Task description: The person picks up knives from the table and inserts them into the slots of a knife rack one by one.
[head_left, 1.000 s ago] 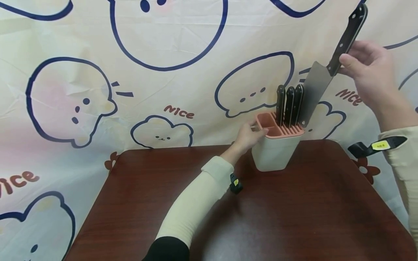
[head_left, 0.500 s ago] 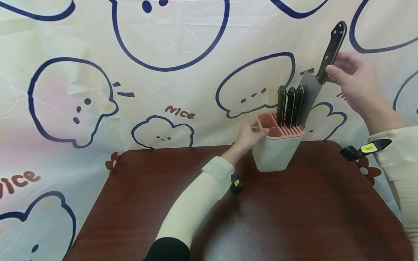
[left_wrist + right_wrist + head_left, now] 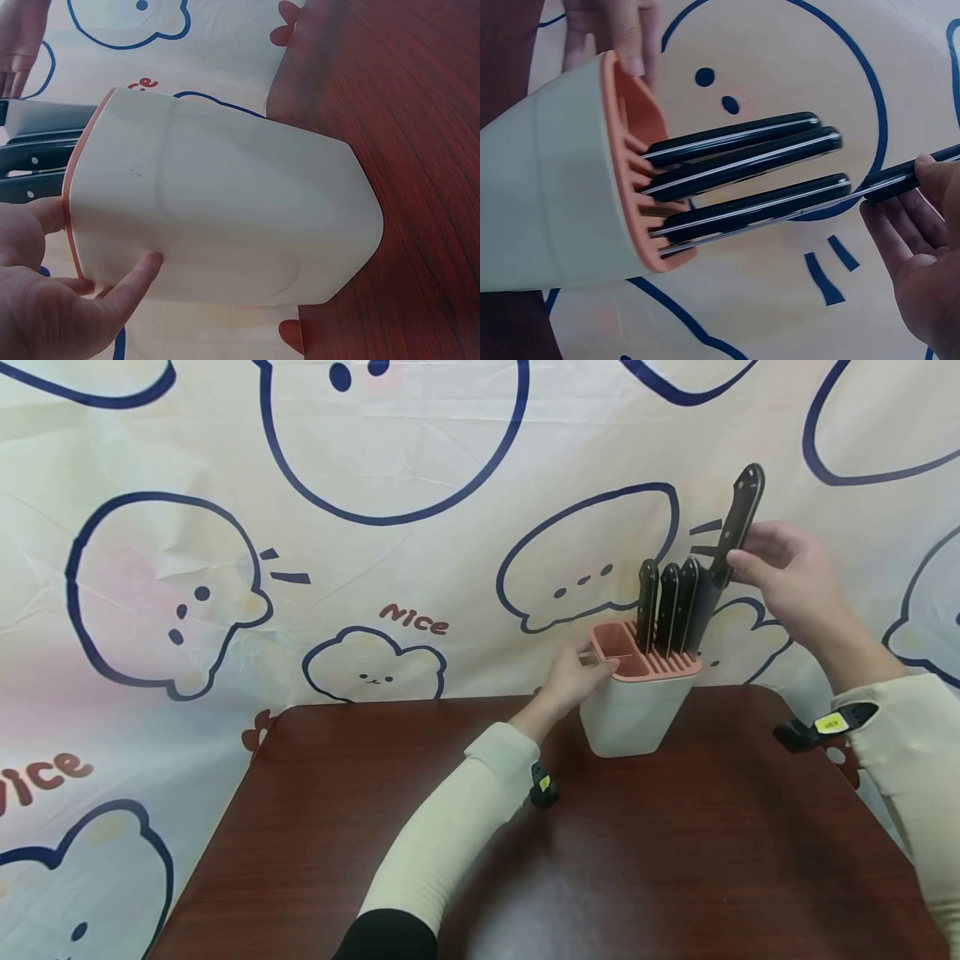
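Observation:
A white knife block [image 3: 636,718] with a salmon-pink slotted top stands upright toward the back right of the table. My left hand [image 3: 570,678] grips its left rim, and in the left wrist view a finger [image 3: 139,281] lies along the white wall. Three black-handled knives [image 3: 664,606] stand in the slots. By its black handle, my right hand [image 3: 795,578] pinches a cleaver [image 3: 738,518] between thumb and fingers. In the right wrist view the cleaver's blade [image 3: 769,223] is edge-on, its lower part inside the end slot, hidden by the block.
The dark red-brown table [image 3: 675,860] has its back edge close behind the block. A pale cloth [image 3: 375,568] printed with blue outlined cartoon figures hangs behind it. At the left of the block's top is a wider compartment [image 3: 613,635].
My right hand has moved down and left with the cleaver, and much of its blade has sunk into the end slot. My left hand and the block have stayed in place.

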`<state>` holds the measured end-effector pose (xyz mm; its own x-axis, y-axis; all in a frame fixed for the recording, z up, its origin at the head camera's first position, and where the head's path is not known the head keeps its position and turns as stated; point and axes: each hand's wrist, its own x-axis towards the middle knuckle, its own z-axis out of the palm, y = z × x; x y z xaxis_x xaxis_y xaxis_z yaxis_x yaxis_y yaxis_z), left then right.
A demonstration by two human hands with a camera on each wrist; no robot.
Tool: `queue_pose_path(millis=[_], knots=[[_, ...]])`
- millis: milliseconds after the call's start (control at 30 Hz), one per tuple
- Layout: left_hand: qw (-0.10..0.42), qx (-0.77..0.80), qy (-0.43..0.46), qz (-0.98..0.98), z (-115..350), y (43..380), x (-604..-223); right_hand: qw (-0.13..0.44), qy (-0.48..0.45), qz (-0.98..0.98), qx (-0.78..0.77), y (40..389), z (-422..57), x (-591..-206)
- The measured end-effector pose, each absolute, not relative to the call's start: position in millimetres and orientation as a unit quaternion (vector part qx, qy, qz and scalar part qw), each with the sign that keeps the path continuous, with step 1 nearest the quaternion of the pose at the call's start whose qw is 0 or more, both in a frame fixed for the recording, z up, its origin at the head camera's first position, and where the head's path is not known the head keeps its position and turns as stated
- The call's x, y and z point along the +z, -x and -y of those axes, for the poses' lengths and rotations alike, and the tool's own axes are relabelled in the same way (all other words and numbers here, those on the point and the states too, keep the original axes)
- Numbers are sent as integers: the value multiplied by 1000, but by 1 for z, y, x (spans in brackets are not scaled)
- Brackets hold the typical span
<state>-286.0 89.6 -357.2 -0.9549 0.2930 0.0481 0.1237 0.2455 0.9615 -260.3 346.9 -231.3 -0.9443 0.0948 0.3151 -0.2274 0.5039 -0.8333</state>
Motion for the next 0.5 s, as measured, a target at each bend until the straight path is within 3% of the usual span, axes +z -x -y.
queue_pose_path(millis=[500], knots=[[77, 598, -126, -788, -89, 286, -357, 140, -21, 885, 444, 260, -347, -266]])
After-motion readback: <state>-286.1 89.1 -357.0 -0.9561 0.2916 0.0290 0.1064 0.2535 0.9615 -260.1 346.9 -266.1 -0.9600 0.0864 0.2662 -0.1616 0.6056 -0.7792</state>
